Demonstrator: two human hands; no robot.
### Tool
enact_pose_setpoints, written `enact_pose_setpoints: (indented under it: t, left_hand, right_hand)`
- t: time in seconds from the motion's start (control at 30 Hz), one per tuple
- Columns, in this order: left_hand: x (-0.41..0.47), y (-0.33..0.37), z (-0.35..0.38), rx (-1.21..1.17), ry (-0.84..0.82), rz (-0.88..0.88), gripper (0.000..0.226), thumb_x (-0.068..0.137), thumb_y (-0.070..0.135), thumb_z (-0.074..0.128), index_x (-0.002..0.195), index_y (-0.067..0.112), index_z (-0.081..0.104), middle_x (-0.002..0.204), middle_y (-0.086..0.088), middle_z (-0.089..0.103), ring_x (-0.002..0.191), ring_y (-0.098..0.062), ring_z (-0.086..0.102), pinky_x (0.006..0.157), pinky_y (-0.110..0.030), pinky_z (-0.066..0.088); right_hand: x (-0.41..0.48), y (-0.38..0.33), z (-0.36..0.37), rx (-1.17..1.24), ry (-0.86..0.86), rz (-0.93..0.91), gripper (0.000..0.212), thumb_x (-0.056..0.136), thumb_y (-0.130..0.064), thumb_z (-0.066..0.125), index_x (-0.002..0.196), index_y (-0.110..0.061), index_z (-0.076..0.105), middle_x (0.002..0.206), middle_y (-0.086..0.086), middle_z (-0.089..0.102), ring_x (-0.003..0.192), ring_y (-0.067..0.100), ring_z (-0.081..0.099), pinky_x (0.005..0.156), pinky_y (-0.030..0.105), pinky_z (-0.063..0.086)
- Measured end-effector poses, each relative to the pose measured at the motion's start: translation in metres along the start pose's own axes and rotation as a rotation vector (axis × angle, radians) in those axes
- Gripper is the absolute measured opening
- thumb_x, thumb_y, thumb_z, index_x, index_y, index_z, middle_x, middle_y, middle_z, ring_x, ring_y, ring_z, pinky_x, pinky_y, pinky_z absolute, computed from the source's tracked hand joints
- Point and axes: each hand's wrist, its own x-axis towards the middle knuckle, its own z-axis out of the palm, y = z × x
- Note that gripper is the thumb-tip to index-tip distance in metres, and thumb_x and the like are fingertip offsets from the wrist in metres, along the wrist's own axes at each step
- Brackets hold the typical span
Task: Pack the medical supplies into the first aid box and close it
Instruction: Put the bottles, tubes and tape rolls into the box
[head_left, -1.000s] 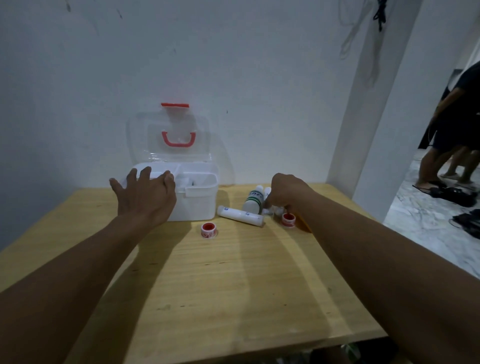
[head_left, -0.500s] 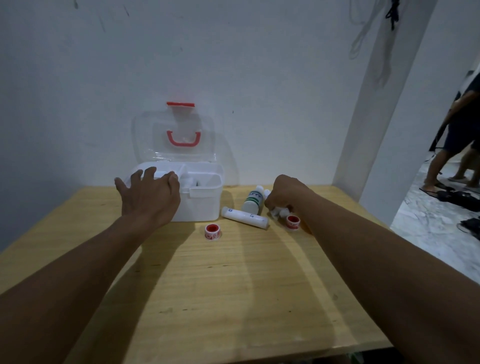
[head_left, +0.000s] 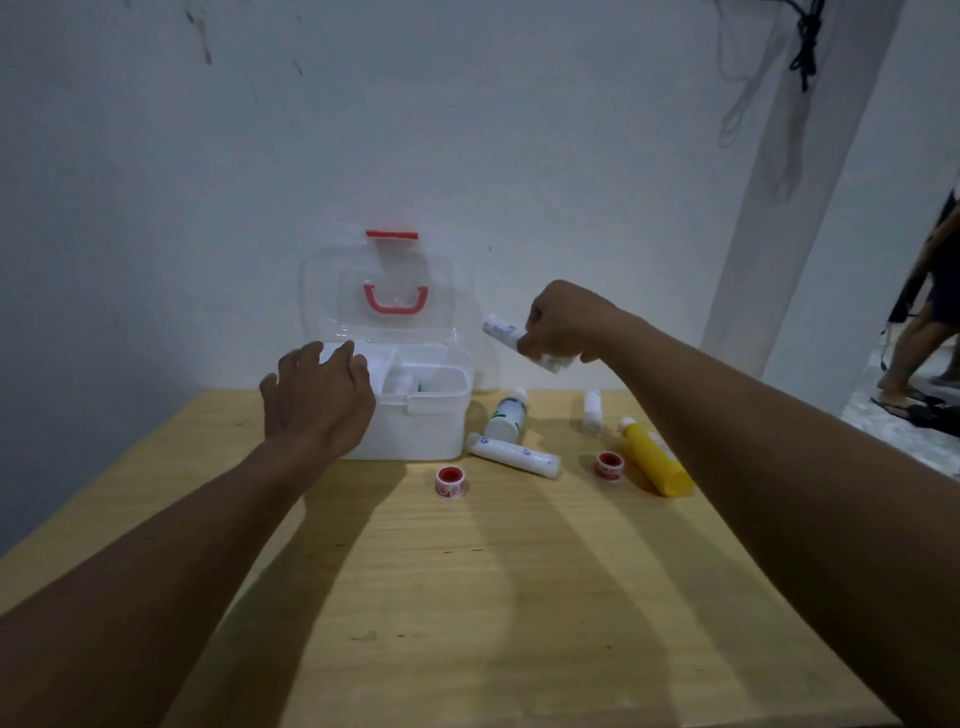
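Standing open on the table (head_left: 467, 597), the first aid box (head_left: 415, 415) lay down and left of the right hand (head_left: 558, 325), which clasped a bandage roll (head_left: 501, 332), long axis tilted toward the box; the left hand (head_left: 317, 400) rested flat, unclenched, on its rim

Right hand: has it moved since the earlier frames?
Yes. The right hand has risen off the table, where it rested beside the green-labelled bottle, and now holds a bandage roll beside the open first aid box.

wooden table (head_left: 519, 597) under first aid box (head_left: 415, 426), bottles, bandage rolls, tape rolls
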Motion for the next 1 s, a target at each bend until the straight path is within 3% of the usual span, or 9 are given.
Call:
enact_pose_setpoints:
  t: [0.13,0.37,0.53,0.77,1.0]
  left_hand:
    - [0.001,-0.010,0.004,0.016,-0.056,-0.013,0.055,0.102,0.042,0.020,0.149,0.022,0.040,0.156,-0.014,0.035,0.147,-0.035,0.022,0.117,-0.059,0.018]
    - [0.002,-0.013,0.006,0.004,-0.089,-0.001,0.054,0.102,0.042,0.018,0.151,0.025,0.036,0.159,-0.012,0.030,0.149,-0.034,0.016,0.119,-0.058,0.014]
    - [0.002,-0.015,0.007,-0.002,-0.085,0.006,0.053,0.102,0.040,0.019,0.149,0.025,0.037,0.157,-0.011,0.033,0.148,-0.034,0.019,0.118,-0.058,0.018]
    - [0.002,-0.014,0.006,-0.022,-0.070,0.005,0.052,0.101,0.039,0.021,0.147,0.024,0.043,0.153,-0.012,0.039,0.146,-0.034,0.023,0.116,-0.055,0.022]
    - [0.002,-0.015,0.006,-0.039,-0.058,0.004,0.051,0.101,0.039,0.022,0.144,0.024,0.046,0.151,-0.011,0.042,0.144,-0.033,0.026,0.115,-0.055,0.026]
  right_hand:
    - [0.010,-0.036,0.002,-0.003,-0.071,-0.148,0.038,0.082,-0.029,0.071,0.110,-0.004,0.072,0.100,0.012,0.071,0.083,0.026,0.070,0.067,0.038,0.063]
    - [0.036,-0.071,0.026,-0.102,-0.179,-0.258,0.037,0.071,-0.017,0.082,0.105,-0.009,0.068,0.094,0.003,0.068,0.081,0.021,0.069,0.073,0.035,0.063]
    - [0.046,-0.080,0.037,-0.130,-0.238,-0.269,0.042,0.076,-0.014,0.081,0.116,-0.008,0.068,0.105,0.006,0.070,0.091,0.022,0.070,0.079,0.034,0.062]
    - [0.053,-0.090,0.045,-0.231,-0.271,-0.260,0.052,0.066,-0.009,0.083,0.117,-0.009,0.068,0.104,0.004,0.069,0.090,0.021,0.069,0.083,0.035,0.060]
    - [0.057,-0.091,0.061,-0.154,-0.336,-0.269,0.037,0.076,-0.006,0.073,0.113,-0.008,0.075,0.107,0.004,0.075,0.101,0.023,0.071,0.093,0.039,0.057]
